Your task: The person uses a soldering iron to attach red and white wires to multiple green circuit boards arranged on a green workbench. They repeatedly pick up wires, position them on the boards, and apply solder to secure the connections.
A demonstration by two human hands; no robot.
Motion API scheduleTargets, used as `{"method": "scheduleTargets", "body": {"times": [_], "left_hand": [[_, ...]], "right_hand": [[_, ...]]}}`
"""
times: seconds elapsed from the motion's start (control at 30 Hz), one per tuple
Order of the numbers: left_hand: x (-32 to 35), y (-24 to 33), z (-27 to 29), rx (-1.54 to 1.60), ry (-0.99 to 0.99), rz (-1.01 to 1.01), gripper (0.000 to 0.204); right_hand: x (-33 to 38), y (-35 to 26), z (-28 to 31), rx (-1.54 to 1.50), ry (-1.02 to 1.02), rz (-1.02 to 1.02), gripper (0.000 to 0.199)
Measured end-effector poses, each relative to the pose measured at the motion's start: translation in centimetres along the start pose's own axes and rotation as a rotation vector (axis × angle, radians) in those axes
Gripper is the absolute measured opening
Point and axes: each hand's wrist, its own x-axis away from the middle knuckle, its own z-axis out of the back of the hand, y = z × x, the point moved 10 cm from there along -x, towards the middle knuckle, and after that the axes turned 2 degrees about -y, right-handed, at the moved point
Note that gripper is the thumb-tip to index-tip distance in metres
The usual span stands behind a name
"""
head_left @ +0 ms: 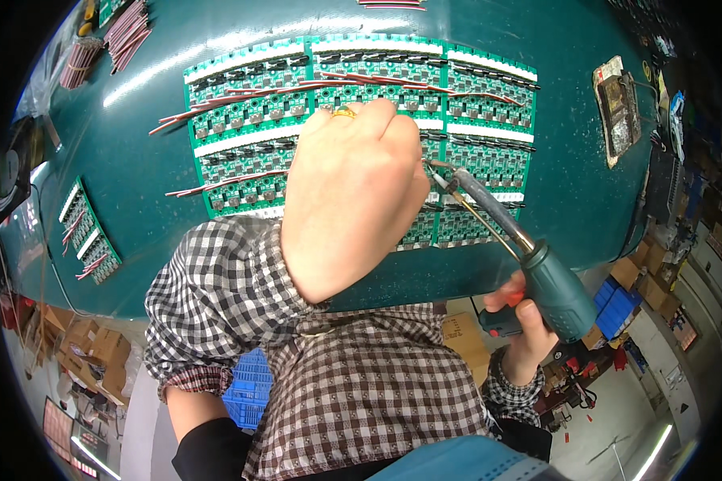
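Note:
My left hand [357, 176], with a gold ring on one finger, is closed above the green circuit boards [485, 172]. Its fingertips are tucked underneath, so what they pinch is hidden. In my right hand [531, 341] is a green-bodied soldering gun [557, 289], gripped by its handle. A thin feed tube [489, 218] runs beside the gun's barrel. The tip meets the boards close to the left hand's fingers. Red-and-dark wires [257, 92] lie across the upper board row, and more wires [225, 183] stick out left of the hand.
Bundles of cut wires [127, 36] lie at the far left of the green table [152, 160]. A smaller board panel [90, 232] with a few wires rests near the left edge. A worn, stained metal holder [618, 108] sits at the right. Blue crates [615, 306] and cartons stand beyond the table.

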Motion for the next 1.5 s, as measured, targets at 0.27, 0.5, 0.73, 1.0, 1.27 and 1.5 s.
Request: {"method": "scheduleTargets", "body": {"times": [0.27,0.5,0.73,1.0,1.27,1.5], "left_hand": [[0.0,0.1,0.0,-0.003,0.004,-0.002,0.013],[-0.1,0.2,0.0,0.006,0.017,-0.012,0.013],[0.1,0.0,-0.1,-0.003,0.011,-0.016,0.013],[0.0,0.7,1.1,0.033,0.069,-0.048,0.012],[-0.9,1.1,0.0,0.146,-0.047,-0.035,0.007],[1.0,5.0,4.5,0.022,0.179,-0.171,0.020]], "right_hand": [[0.1,0.0,-0.1,0.013,-0.014,-0.009,0.046],[0.5,0.2,0.5,-0.129,-0.047,-0.026,0.038],[0.6,0.1,0.3,-0.105,-0.039,0.004,0.039],[-0.2,-3.6,5.4,-0.025,0.263,0.248,0.046],[-5.2,-5.0,16.1,0.157,0.636,0.416,0.027],[-1.9,-1.0,9.9,-0.516,0.338,0.339,0.034]]}}
